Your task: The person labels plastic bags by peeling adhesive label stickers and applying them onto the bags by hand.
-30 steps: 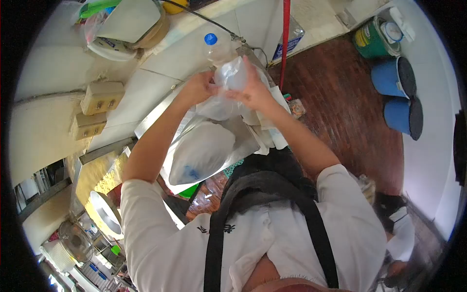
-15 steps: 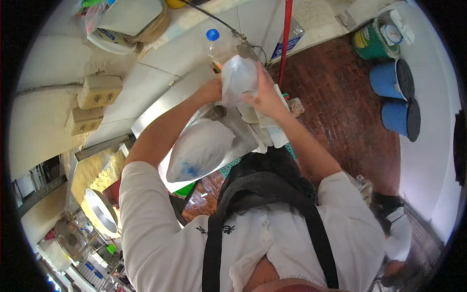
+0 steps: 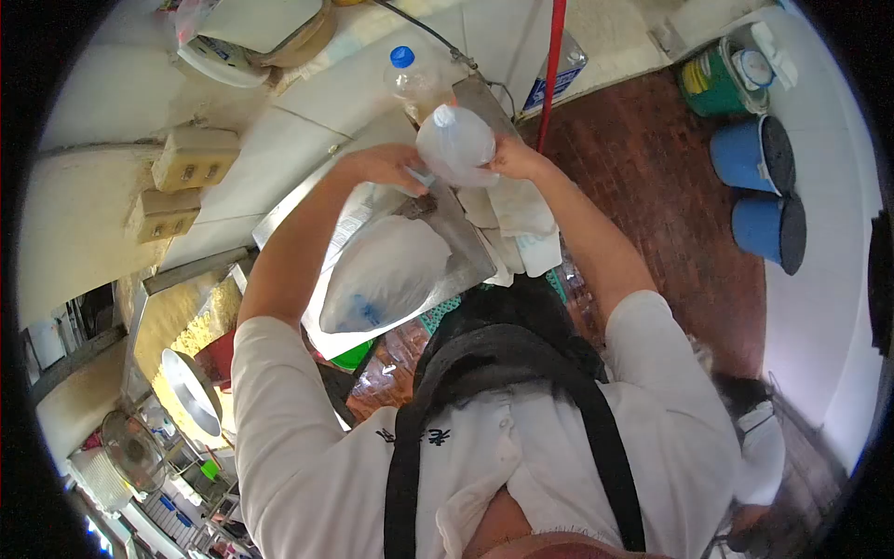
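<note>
A small translucent plastic bag [image 3: 455, 144], rounded and puffed out, is between my hands above the metal counter. My right hand [image 3: 512, 156] grips its right side. Close to its lower left is my left hand [image 3: 389, 168], with fingers apart and nothing seen in it. A larger filled white bag [image 3: 389, 270] with a blue mark lies on the metal counter [image 3: 475, 252] nearer my body. Behind the small bag stands a clear bottle [image 3: 413, 82] with a blue cap. Folded cloths [image 3: 521, 210] hang over the counter's right edge.
Two blue buckets [image 3: 740, 156] and a green bucket [image 3: 712, 82] stand along the right wall. A red pole [image 3: 555, 65] rises beyond the counter. At the lower left are a metal bowl [image 3: 191, 391] and yellow food [image 3: 222, 307]. Another person's white sleeve [image 3: 764, 456] shows at lower right.
The small bag has become rounder and come clear of the bottle. My left hand has let go of it and opened, while my right hand has shifted to its right side.
</note>
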Demonstrator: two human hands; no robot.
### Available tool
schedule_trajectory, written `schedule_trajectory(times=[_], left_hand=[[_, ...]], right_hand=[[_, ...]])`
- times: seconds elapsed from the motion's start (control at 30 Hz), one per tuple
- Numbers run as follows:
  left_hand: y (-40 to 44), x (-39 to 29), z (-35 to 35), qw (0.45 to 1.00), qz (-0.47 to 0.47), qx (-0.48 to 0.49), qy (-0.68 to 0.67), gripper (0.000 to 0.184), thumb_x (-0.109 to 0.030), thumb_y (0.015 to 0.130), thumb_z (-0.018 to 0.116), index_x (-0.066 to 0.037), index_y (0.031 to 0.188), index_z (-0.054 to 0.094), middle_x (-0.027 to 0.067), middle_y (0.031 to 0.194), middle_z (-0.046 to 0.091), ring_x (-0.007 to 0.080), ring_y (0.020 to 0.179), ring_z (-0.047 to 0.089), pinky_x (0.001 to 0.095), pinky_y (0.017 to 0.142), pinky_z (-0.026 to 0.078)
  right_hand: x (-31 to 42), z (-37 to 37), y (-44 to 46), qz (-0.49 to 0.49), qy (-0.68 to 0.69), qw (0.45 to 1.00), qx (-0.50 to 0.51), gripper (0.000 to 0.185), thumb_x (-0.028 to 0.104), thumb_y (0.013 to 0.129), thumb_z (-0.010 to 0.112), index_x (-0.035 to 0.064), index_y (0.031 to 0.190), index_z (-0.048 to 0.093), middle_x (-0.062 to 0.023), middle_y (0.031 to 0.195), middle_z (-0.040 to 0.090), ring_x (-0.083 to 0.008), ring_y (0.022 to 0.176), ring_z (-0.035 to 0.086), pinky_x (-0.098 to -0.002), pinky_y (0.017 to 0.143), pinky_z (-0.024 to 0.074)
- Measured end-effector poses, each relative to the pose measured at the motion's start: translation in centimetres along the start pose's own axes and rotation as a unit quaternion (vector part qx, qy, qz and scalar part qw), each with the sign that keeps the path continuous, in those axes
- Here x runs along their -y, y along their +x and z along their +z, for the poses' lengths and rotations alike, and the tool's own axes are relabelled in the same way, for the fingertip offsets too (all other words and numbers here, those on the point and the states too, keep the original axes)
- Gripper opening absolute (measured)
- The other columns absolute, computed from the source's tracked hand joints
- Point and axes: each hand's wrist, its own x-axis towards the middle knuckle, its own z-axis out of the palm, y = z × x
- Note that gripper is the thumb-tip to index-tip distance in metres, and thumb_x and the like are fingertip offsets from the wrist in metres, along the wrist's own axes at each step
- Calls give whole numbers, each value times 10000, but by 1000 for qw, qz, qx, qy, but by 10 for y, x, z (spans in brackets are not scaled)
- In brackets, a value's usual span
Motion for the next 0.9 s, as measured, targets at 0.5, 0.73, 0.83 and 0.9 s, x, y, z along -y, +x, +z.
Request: schedule_trajectory(times=[0.5, 0.73, 0.83, 0.9], left_hand=[[-154, -33, 13, 820, 31, -434, -371, 159, -217, 903, 740, -89, 853, 659, -43, 749, 605, 48, 633, 496, 224, 546, 374], [-193, -95, 31, 818, 127, -444, -343, 210, -218, 889, 750, -30, 960, 690, 4, 860, 670, 85, 765, 587, 244, 650, 475], [-217, -106, 39, 833, 153, -414, -334, 229, -200, 880, 757, -20, 1002, 685, 9, 893, 673, 104, 814, 605, 255, 727, 491], [-234, -112, 46, 821, 160, -417, -357, 248, -178, 874, 761, -10, 1033, 674, 15, 911, 675, 115, 823, 613, 258, 758, 493]], right_hand=[[70, -22, -89, -18, -83, 959, -269, 816, 211, 805, 771, 26, 1488, 364, -210, 1374, 546, -291, 1216, 579, -385, 1000, 476], [287, 65, -103, -146, 194, 942, -231, 533, 350, 934, 693, -26, 1286, 555, -79, 1026, 681, -172, 937, 644, -315, 835, 516], [308, 72, -84, -99, 340, 934, -45, 404, 267, 925, 708, 13, 1224, 613, -37, 1011, 672, -123, 916, 613, -298, 841, 500], [312, 72, -83, -143, 362, 920, -37, 352, 260, 927, 702, 12, 1169, 640, -27, 998, 670, -112, 891, 605, -290, 832, 490]])
